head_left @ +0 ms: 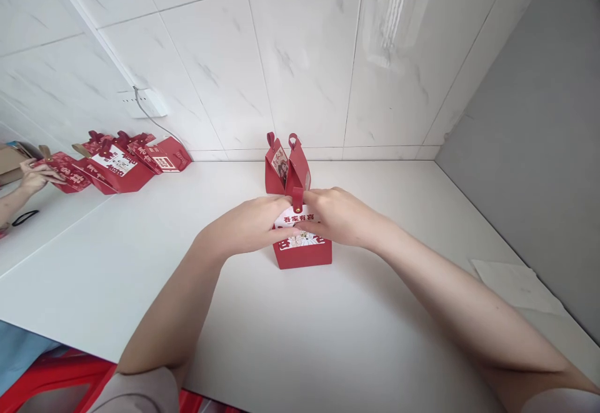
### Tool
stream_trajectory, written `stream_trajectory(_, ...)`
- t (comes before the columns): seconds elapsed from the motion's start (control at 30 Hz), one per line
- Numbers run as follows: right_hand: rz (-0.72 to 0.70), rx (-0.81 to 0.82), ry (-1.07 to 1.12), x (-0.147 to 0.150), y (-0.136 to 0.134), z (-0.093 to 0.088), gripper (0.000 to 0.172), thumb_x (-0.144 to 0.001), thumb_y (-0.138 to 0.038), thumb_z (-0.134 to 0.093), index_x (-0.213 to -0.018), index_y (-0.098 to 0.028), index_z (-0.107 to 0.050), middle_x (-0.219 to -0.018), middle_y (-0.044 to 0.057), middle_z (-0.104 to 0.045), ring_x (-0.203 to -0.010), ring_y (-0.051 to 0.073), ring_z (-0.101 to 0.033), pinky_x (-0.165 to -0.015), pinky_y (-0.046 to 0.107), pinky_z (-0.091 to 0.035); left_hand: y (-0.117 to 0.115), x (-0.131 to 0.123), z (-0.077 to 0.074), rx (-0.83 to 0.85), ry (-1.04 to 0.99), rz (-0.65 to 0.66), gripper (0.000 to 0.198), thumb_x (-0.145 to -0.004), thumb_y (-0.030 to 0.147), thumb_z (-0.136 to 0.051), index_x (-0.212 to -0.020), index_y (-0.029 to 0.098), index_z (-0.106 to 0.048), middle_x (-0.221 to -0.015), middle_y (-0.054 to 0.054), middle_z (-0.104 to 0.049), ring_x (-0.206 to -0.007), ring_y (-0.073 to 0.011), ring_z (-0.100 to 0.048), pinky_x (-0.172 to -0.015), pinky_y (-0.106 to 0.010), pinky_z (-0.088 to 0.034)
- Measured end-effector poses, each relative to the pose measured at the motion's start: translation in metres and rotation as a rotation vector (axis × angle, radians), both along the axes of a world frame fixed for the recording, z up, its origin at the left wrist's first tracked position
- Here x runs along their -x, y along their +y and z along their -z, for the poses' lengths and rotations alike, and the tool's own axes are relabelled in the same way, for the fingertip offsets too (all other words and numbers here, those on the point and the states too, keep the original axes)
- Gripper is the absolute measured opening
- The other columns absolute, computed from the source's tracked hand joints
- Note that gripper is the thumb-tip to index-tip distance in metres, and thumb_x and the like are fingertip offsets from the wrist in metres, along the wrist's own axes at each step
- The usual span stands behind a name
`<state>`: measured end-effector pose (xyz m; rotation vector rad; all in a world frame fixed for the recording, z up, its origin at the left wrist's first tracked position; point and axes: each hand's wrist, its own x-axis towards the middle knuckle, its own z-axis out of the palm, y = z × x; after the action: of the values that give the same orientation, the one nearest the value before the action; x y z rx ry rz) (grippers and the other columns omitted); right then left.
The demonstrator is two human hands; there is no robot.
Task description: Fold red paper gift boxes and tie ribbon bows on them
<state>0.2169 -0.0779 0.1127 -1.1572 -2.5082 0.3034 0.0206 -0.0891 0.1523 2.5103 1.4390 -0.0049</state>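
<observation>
A red gift box (304, 255) with a white printed front and a strap loop at its top stands upright on the white table (262, 332). From the left, my left hand (255, 222) grips its upper part, thumb across the printed front. My right hand (335, 216) grips the same part from the right, its thumb also on the front. Both thumbs nearly meet below the strap's gold stud. The other fingers go behind the box and are mostly hidden. Just beyond stand two similar red boxes (275, 172), with loops on top.
Several red boxes (126, 175) are grouped at the left by the wall. Another person's hand (37, 179) touches one there. A white sheet (515, 285) lies at the right, beside a grey partition (539, 119). A cable hangs from the wall socket (146, 103). Red stools (70, 378) are at lower left.
</observation>
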Motion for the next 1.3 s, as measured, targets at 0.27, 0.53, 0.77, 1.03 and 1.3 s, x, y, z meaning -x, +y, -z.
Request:
stream_trajectory(0.27,-0.02,0.102,0.025,0.001,0.001,0.0,0.012,-0.086,-0.029,-0.063,-0.08,-0.02,-0.057,-0.056,-0.003,-0.05,-0.049,0.012,-0.044,-0.049,0.025,-0.027,0.0,-0.006,0.002,0.0,0.037,-0.008,0.026,-0.081,0.042,-0.055,-0.069,0.022,-0.045,-0.072,-0.002,-0.06,-0.063,-0.0202,-0.057,-0.051,-0.03,-0.035)
stream_trajectory(0.53,0.033,0.0,0.065,0.004,0.013,0.016,0.016,-0.083,-0.033,-0.067,-0.085,-0.02,-0.058,-0.061,-0.001,-0.056,-0.054,0.016,-0.052,-0.049,0.026,-0.031,0.008,-0.003,0.02,-0.176,0.012,0.06,0.024,-0.079,0.03,-0.061,-0.101,0.022,-0.055,-0.099,-0.006,-0.064,-0.092,-0.0277,-0.062,-0.07,-0.036,-0.047)
stream_trajectory(0.77,0.001,-0.208,0.716,0.01,0.047,0.076,0.052,-0.088,-0.04,-0.061,-0.131,-0.022,-0.038,-0.122,0.011,-0.059,-0.104,0.024,-0.062,-0.078,0.033,-0.053,0.054,0.003,0.066,-0.314,-0.448,0.154,0.089,-0.075,0.038,-0.072,-0.148,0.028,-0.021,-0.149,-0.013,-0.033,-0.131,-0.0326,-0.044,-0.097,-0.043,-0.049)
stream_trajectory(1.03,0.049,0.378,0.724,-0.018,0.088,0.134,0.072,-0.079,-0.055,-0.068,-0.137,-0.024,-0.039,-0.128,0.01,-0.062,-0.11,0.028,-0.063,-0.093,0.045,-0.052,0.095,0.015,0.159,-0.141,-0.87,-0.017,0.092,-0.09,0.053,-0.051,-0.153,0.024,0.008,-0.146,-0.014,-0.046,-0.125,-0.0289,-0.054,-0.102,-0.045,-0.047)
stream_trajectory(1.3,0.02,0.574,0.757,-0.028,0.098,0.135,0.068,-0.081,-0.054,-0.067,-0.136,-0.023,-0.043,-0.132,0.01,-0.06,-0.112,0.025,-0.061,-0.099,0.046,-0.05,0.099,0.017,0.156,0.089,-0.952,-0.098,0.073,-0.094,0.057,-0.037,-0.154,0.028,-0.01,-0.154,-0.005,-0.037,-0.138,-0.0262,-0.041,-0.114,-0.04,-0.038)
